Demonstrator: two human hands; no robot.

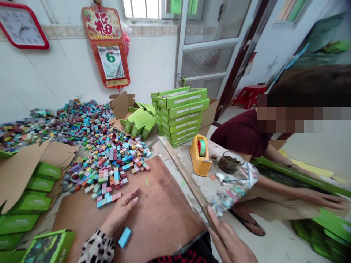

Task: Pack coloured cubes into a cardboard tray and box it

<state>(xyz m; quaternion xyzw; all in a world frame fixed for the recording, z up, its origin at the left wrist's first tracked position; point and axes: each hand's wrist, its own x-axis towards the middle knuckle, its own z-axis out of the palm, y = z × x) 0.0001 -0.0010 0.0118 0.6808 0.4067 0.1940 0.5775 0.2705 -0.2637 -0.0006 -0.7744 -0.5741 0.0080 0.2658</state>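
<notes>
My left hand [122,210] rests over the brown board [159,204] with its fingers stretched out and nothing in them. Just ahead of its fingertips lies the near edge of a heap of small coloured blocks [109,164]. A lone blue block [124,237] sits on the board beside my left wrist. At the lower right, my right hand [229,239] is open, fingers extended, at the near end of a long wooden strip [186,179] along the board's right side. Its palm side is hidden.
Green boxes [182,117] stand stacked behind the board. A yellow tape dispenser [201,155] and a dark bowl [231,162] stand right of the strip. Open green cartons [35,201] line the left. Another person [241,135] sits at the right, hands at green packaging [329,223].
</notes>
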